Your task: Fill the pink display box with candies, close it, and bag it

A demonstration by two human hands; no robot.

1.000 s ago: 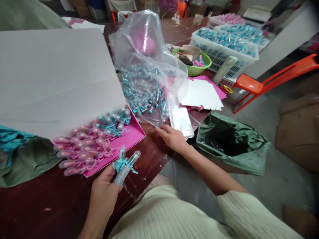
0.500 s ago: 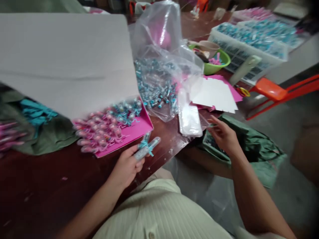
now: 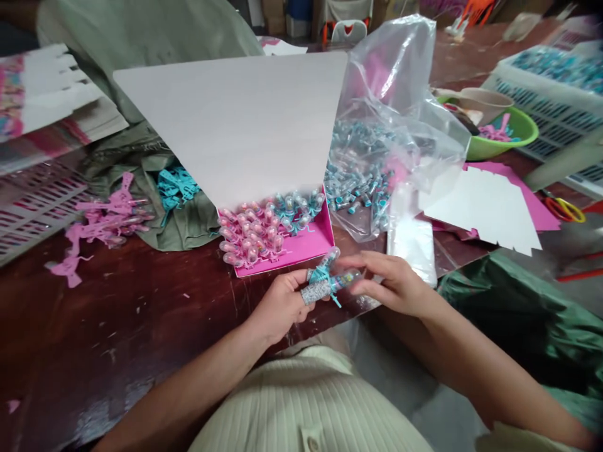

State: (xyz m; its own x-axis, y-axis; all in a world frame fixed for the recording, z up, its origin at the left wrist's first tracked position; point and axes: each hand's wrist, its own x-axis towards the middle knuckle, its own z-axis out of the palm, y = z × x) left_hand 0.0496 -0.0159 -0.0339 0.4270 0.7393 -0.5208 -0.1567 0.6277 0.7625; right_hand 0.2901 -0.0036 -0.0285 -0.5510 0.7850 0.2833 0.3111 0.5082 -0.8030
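My left hand [image 3: 282,304] grips clear tubes fitted with a blue plastic figure-shaped holder [image 3: 321,274], above the table's front edge. One clear tube [image 3: 343,280] has a glittery silver lower part and small coloured bits inside its rounded end. Around that rounded end, the thumb and fingertips of my right hand [image 3: 400,282] are closed. Just beyond my hands stands a pink display box [image 3: 308,248] with its tall white lid panel raised. Inside it, rows of pink tubes [image 3: 252,232] fill the left and blue ones [image 3: 296,207] the back right.
A clear plastic bag [image 3: 358,176] of blue-capped tubes lies behind my right hand. Nearby are a stack of clear wrappers [image 3: 414,245], white card sheets [image 3: 480,201], scissors [image 3: 565,210] and a green bowl [image 3: 522,138]. Pink holders [image 3: 113,216] and blue holders [image 3: 176,188] lie left.
My right hand has come left from above the green sack to the tube in my left hand. The view has swung left, showing more of the table's left side.
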